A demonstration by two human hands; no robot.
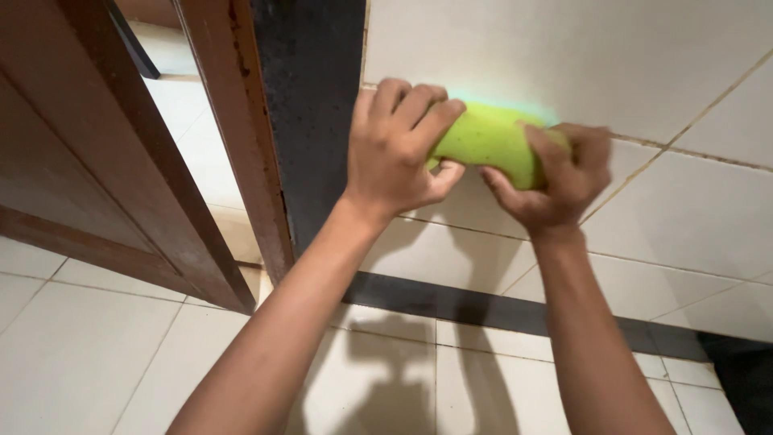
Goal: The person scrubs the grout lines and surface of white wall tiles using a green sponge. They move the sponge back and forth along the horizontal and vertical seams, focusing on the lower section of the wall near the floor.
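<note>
So both hands, left hand (396,149) and right hand (555,181), were clamped around a soft lime-green foam sponge (487,141) against the white tiled wall (692,209), upper middle of frame (grout lines there looked grimy, plenty left).

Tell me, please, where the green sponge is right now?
In the head view the green sponge sits upper centre, gripped between the left hand and right hand, against the white tiled wall.
</note>
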